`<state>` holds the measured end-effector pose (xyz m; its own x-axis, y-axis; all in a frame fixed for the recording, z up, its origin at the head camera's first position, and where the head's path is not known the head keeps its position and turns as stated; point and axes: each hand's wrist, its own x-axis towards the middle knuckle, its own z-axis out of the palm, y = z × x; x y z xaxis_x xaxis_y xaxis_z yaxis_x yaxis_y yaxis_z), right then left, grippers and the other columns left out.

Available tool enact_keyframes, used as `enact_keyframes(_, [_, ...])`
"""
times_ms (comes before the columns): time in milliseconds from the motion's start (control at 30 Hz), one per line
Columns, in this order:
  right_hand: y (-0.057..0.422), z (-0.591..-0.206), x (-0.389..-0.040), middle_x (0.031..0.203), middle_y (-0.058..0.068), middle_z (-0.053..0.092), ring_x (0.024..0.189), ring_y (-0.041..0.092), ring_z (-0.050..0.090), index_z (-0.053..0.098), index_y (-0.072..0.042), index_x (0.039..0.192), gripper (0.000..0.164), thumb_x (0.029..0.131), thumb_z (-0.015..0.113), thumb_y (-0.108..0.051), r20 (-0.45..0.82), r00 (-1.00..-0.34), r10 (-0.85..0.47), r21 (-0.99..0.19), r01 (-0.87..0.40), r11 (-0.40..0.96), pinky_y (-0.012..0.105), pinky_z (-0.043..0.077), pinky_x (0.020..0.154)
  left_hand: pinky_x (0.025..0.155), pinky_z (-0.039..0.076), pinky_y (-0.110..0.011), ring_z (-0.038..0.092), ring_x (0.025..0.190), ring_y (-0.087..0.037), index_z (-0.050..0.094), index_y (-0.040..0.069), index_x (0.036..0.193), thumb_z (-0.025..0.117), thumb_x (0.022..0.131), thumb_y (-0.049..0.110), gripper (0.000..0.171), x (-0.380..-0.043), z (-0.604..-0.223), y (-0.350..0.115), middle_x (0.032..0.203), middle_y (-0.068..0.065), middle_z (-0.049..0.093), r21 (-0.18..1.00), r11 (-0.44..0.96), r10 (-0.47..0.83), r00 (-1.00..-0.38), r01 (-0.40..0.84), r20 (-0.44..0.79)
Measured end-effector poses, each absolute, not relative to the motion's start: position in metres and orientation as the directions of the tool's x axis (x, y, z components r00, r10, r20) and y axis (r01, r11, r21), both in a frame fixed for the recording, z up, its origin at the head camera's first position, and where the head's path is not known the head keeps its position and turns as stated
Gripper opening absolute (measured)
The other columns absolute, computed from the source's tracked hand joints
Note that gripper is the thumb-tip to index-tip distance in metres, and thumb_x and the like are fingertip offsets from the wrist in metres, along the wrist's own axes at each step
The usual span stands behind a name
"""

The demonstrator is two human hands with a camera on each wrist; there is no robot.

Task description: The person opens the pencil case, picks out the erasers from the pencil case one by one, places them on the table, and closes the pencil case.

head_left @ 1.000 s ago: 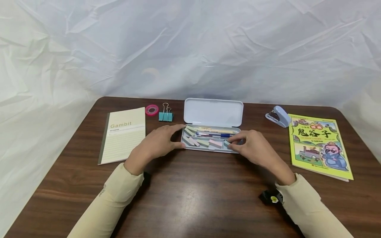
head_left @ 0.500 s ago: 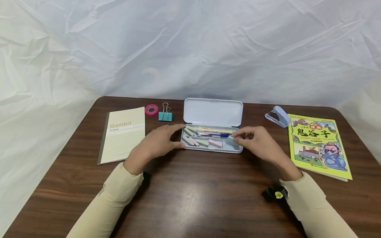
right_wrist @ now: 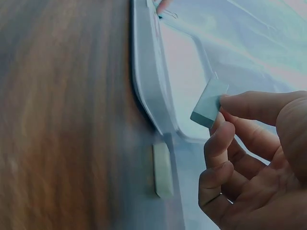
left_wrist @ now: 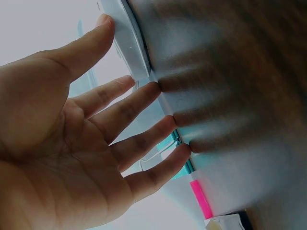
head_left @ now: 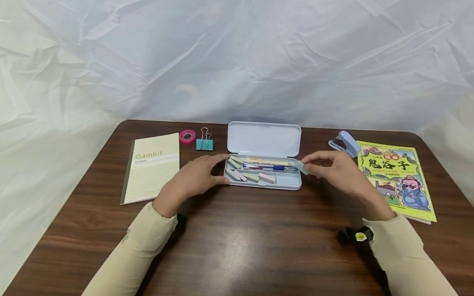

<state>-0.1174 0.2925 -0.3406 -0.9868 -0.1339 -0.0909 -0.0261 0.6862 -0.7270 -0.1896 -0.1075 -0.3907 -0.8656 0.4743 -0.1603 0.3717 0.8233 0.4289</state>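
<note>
A pale blue pencil case (head_left: 264, 139) lies with its lid raised. Pens (head_left: 268, 167) fill its back compartment, and several pastel erasers (head_left: 266, 177) lie at the left and along the front. My right hand (head_left: 342, 170) pinches a blue-green eraser (right_wrist: 210, 103) between thumb and fingers, just beyond the case's right end. My left hand (head_left: 194, 174) rests at the case's left end, thumb and a fingertip at its edge, fingers spread and fairly straight in the left wrist view. A pale green block (right_wrist: 163, 170) near the case in the right wrist view is hidden in the head view.
A notebook (head_left: 153, 168), pink tape roll (head_left: 187, 136) and teal binder clip (head_left: 205, 144) lie to the left. On the right are a light blue stapler (head_left: 345, 143) and a yellow-green comic book (head_left: 396, 179). A white sheet (head_left: 237, 61) hangs behind the brown table (head_left: 229, 238).
My right hand has lifted the blue-green eraser out of the case's small right front compartment and moved it right, past the case's end. My left hand has stayed in place.
</note>
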Motion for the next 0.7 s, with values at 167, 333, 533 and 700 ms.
enact_keyframes(167, [0.312,-0.336,-0.117,0.132,0.018,0.080,0.091,0.013,0.068,0.083,-0.008,0.136,0.030,0.112,0.076,-0.025,-0.088,-0.993,-0.084,-0.679,-0.002,0.734,0.027,0.058,0.074,0.132,0.047,-0.063,0.055,0.162,-0.039,0.046,0.030,0.177,0.085,0.100,0.060,0.091,-0.190,-0.390,-0.108,0.172,-0.010,0.061,0.433,0.816,0.488,-0.858,0.383,-0.159])
enact_keyframes(333, [0.338,-0.335,-0.116,0.129,0.020,0.081,0.098,0.014,0.060,0.085,-0.008,0.131,0.027,0.110,0.079,-0.024,-0.060,-0.996,-0.059,-0.614,-0.010,0.789,0.024,0.052,0.072,0.132,0.047,-0.063,0.056,0.162,-0.037,0.047,0.030,0.176,0.086,0.100,0.057,0.090,-0.190,-0.389,-0.108,0.171,-0.009,0.062,0.441,0.815,0.486,-0.858,0.376,-0.167])
enact_keyframes(533, [0.361,-0.338,-0.116,0.107,0.018,0.084,0.080,0.010,0.055,0.085,-0.002,0.124,0.022,0.110,0.077,-0.016,-0.046,-0.997,-0.070,-0.531,-0.035,0.847,0.027,0.045,0.061,0.133,0.046,-0.065,0.055,0.162,-0.042,0.048,0.024,0.176,0.084,0.105,0.048,0.084,-0.171,-0.356,-0.100,0.171,-0.015,0.061,0.435,0.827,0.473,-0.859,0.357,-0.195])
enact_keyframes(700, [0.368,-0.346,-0.119,0.088,0.011,0.079,0.064,0.009,0.047,0.084,0.003,0.123,0.021,0.109,0.075,-0.010,-0.070,-0.991,-0.112,-0.488,-0.064,0.871,0.029,0.039,0.054,0.136,0.043,-0.063,0.053,0.164,-0.043,0.046,0.020,0.177,0.081,0.108,0.043,0.080,-0.163,-0.344,-0.097,0.173,-0.018,0.059,0.432,0.833,0.467,-0.859,0.346,-0.212])
